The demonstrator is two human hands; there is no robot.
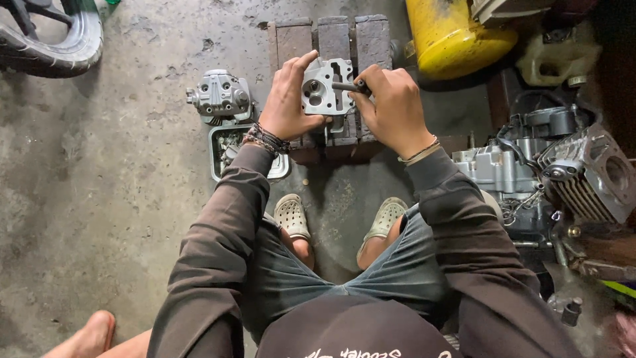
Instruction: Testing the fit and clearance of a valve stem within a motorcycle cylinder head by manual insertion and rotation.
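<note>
My left hand grips the left side of a grey metal cylinder head that rests on three bricks laid side by side. My right hand is closed around a thin dark rod-like tool whose tip sits against the head's middle. Both wrists wear bracelets, and dark long sleeves cover my arms. I am crouched, with my two pale clogs on the floor just below the bricks.
A grey engine cover lies left of the bricks above a small metal tray of small parts. A yellow tank stands at the back right, an engine block at right, a tyre top left. A bare foot shows at the bottom left.
</note>
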